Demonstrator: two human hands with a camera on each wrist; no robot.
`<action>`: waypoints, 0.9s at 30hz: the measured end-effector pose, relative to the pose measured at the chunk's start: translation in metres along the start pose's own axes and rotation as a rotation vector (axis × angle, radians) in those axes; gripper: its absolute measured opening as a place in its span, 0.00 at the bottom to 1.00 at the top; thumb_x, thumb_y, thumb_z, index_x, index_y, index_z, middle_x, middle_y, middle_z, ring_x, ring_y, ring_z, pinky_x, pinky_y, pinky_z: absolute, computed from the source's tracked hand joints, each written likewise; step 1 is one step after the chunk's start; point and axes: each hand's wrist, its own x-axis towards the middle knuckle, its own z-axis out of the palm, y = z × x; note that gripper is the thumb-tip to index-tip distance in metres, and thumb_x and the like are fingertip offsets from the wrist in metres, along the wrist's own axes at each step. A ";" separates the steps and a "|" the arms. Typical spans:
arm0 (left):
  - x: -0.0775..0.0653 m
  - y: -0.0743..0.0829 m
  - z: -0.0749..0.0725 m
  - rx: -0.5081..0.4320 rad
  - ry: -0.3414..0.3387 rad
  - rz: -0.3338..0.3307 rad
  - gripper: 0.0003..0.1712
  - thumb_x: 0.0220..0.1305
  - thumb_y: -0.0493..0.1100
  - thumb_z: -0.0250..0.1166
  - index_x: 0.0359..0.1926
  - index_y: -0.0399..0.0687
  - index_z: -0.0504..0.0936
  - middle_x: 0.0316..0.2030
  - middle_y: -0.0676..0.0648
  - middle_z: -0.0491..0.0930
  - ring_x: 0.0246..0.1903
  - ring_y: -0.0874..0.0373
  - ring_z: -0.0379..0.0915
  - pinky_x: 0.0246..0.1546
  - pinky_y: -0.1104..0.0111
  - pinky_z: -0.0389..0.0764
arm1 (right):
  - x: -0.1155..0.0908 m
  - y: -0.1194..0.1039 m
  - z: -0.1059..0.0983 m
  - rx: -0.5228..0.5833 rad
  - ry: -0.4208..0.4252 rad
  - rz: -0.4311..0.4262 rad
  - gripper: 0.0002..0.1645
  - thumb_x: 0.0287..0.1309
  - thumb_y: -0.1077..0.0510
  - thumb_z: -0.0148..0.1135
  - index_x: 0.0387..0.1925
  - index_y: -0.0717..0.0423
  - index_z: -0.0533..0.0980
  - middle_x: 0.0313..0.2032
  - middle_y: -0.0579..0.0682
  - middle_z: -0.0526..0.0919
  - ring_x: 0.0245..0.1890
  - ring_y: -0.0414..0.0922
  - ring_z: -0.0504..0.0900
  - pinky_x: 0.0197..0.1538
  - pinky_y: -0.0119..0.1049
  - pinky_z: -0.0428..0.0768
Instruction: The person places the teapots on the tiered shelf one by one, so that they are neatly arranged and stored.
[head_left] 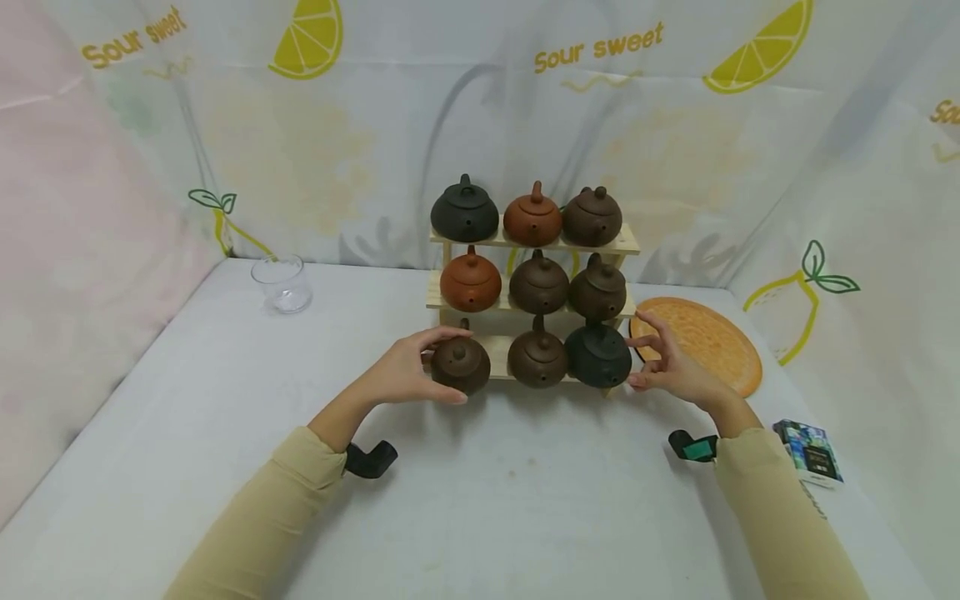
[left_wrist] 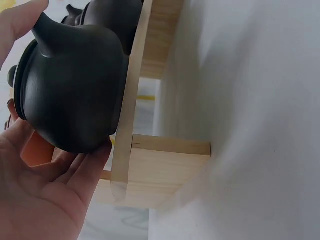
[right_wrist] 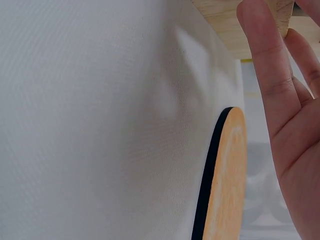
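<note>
A three-tier wooden display shelf [head_left: 498, 360] carries several small clay teapots in black, orange-red and dark brown. My left hand [head_left: 401, 371] curls round the dark brown teapot [head_left: 462, 360] at the left end of the lowest tier. In the left wrist view, its thumb meets the spout of that teapot [left_wrist: 75, 85] and its fingers wrap the far side. At the right end of the same tier, my right hand [head_left: 669, 367] has thumb and fingers at the shelf's end, beside the black teapot [head_left: 598, 357]. The right wrist view has the shelf wood [right_wrist: 217, 20] between thumb and fingers.
A clear glass cup [head_left: 285, 287] stands at the back left of the table. Behind my right hand lies a round orange-tan board [head_left: 712, 342]. A small printed box [head_left: 810, 454] sits near the right edge. A lemon-print curtain [head_left: 390, 125] closes off the back.
</note>
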 end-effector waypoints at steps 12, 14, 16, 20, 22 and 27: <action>0.009 -0.004 0.006 -0.148 0.028 -0.118 0.43 0.42 0.43 0.77 0.62 0.50 0.69 0.52 0.46 0.73 0.52 0.53 0.68 0.50 0.62 0.72 | 0.001 -0.001 -0.001 0.007 -0.007 -0.009 0.61 0.51 0.75 0.61 0.70 0.35 0.35 0.60 0.72 0.50 0.26 0.49 0.80 0.37 0.35 0.81; 0.010 -0.004 0.008 -0.153 0.042 -0.119 0.44 0.42 0.43 0.77 0.62 0.49 0.68 0.53 0.46 0.72 0.52 0.53 0.68 0.50 0.62 0.72 | 0.001 0.000 -0.001 0.008 -0.008 -0.016 0.61 0.52 0.75 0.61 0.70 0.35 0.35 0.60 0.73 0.50 0.25 0.49 0.79 0.37 0.35 0.81; 0.011 -0.005 0.010 -0.158 0.055 -0.118 0.44 0.42 0.44 0.77 0.62 0.49 0.68 0.54 0.46 0.72 0.52 0.53 0.69 0.50 0.62 0.72 | 0.000 0.000 0.000 0.017 -0.009 -0.019 0.61 0.52 0.76 0.60 0.70 0.35 0.34 0.59 0.74 0.49 0.25 0.48 0.79 0.36 0.34 0.81; 0.012 -0.009 0.012 -0.193 0.068 -0.111 0.44 0.43 0.42 0.77 0.63 0.49 0.67 0.54 0.46 0.71 0.53 0.52 0.68 0.53 0.61 0.70 | -0.001 0.000 0.001 0.028 -0.010 -0.020 0.62 0.52 0.76 0.60 0.70 0.35 0.33 0.60 0.74 0.48 0.26 0.47 0.79 0.37 0.34 0.80; 0.011 -0.010 0.012 -0.216 0.072 -0.104 0.45 0.43 0.41 0.76 0.64 0.49 0.66 0.55 0.45 0.70 0.54 0.51 0.68 0.55 0.60 0.68 | -0.001 0.000 0.001 0.029 -0.010 -0.023 0.62 0.52 0.76 0.60 0.70 0.36 0.33 0.60 0.74 0.48 0.26 0.47 0.79 0.37 0.34 0.81; 0.004 -0.010 0.010 -0.201 0.100 -0.069 0.44 0.45 0.42 0.76 0.64 0.49 0.65 0.58 0.47 0.68 0.57 0.51 0.65 0.58 0.59 0.65 | -0.001 -0.001 0.000 0.003 -0.006 -0.008 0.62 0.52 0.75 0.61 0.70 0.35 0.33 0.60 0.73 0.49 0.26 0.50 0.80 0.37 0.35 0.81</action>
